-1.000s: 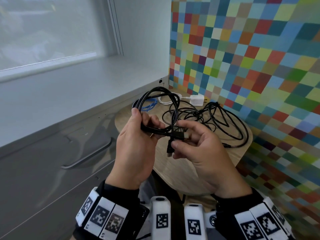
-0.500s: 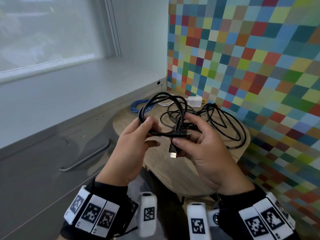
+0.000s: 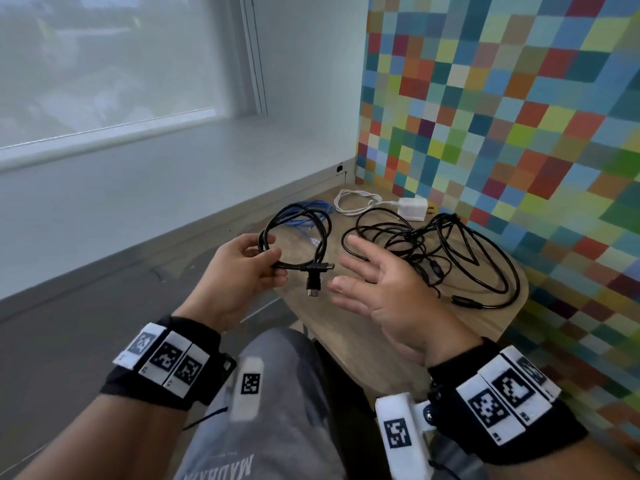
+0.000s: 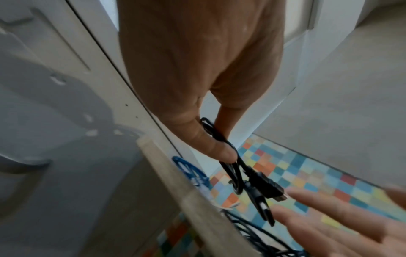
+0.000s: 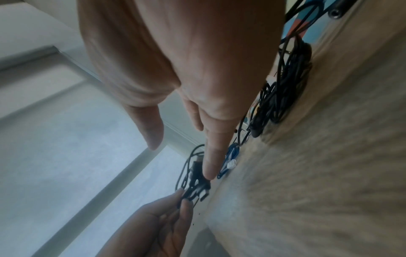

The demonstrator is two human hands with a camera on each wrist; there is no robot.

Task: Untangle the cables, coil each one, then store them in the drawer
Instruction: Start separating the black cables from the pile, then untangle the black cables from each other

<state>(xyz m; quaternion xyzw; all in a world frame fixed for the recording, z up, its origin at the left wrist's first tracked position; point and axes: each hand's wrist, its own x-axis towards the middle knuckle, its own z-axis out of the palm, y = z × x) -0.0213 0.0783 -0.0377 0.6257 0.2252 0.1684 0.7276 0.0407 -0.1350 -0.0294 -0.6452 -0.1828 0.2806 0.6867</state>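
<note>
One coiled black cable (image 3: 294,237) pinched in the left hand (image 3: 239,275), both plugs dangling above the counter (image 3: 346,327). Right hand (image 3: 384,289) beside it, fingers spread, holding nothing. Beyond: tangled black cables (image 3: 450,251), blue cable (image 3: 308,220).

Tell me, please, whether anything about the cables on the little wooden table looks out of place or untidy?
Yes: a pile of black cables still lies in a loose snarl on the wooden table, its loops crossing one another. The coiled black cable in the left hand looks neat by contrast. Nothing appears damaged.
</note>
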